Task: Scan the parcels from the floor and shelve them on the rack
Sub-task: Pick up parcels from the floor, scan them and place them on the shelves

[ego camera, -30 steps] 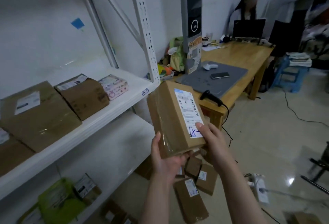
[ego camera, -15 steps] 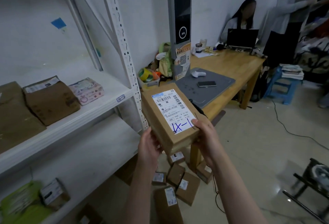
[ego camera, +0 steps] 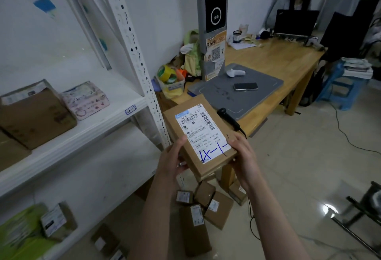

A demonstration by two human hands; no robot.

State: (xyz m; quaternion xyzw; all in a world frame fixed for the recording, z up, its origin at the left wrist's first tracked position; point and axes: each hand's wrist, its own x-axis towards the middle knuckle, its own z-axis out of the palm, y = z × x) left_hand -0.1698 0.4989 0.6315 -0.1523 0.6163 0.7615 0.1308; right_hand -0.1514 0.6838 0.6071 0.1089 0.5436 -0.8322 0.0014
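Note:
A brown cardboard parcel [ego camera: 195, 136] with a white shipping label marked in blue pen lies flat between my hands, label up. My left hand [ego camera: 173, 158] grips its left edge, thumb on top. My right hand [ego camera: 242, 152] grips its right near corner. Several more brown parcels [ego camera: 206, 204] lie on the floor below. The white rack [ego camera: 86, 131] stands to the left; its upper shelf carries a brown parcel [ego camera: 35, 115] and a pink patterned parcel [ego camera: 86, 99]. A black handheld scanner [ego camera: 227, 118] lies at the table edge just beyond the held parcel.
A wooden table [ego camera: 274, 61] carries a grey scanning pad [ego camera: 247, 88] with a phone [ego camera: 245, 86], a tall kiosk post [ego camera: 212, 12] and a laptop. A person sits behind the table. The lower rack shelf holds a green bag [ego camera: 20, 233]. Cables cross the floor at right.
The parcel has been tilted from upright to lying flat with the label facing up, and lowered slightly. My view has shifted right and down toward the floor parcels.

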